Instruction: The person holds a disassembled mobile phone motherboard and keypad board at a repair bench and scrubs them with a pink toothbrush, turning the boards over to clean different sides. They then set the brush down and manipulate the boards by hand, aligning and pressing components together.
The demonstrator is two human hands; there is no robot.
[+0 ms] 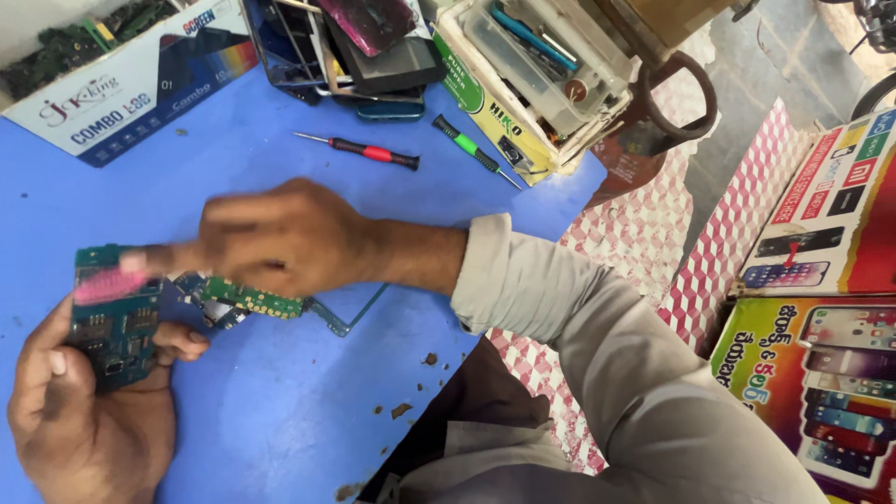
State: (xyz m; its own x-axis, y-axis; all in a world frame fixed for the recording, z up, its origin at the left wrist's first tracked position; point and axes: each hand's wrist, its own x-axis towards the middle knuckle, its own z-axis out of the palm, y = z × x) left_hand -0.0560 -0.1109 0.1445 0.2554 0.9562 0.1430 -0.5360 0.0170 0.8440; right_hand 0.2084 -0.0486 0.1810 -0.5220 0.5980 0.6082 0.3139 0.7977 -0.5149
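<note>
My left hand holds a dark green circuit board upright at the lower left of the blue table. My right hand reaches across from the right and grips a pink brush, blurred, with its bristles on the upper part of the board. Under my right hand lie a second green circuit board strip and a thin teal phone frame on the table.
A red-handled screwdriver and a green-handled screwdriver lie further back. Behind them are a white-and-blue box, a pile of phone parts and a tool tray. Colourful posters are at the right.
</note>
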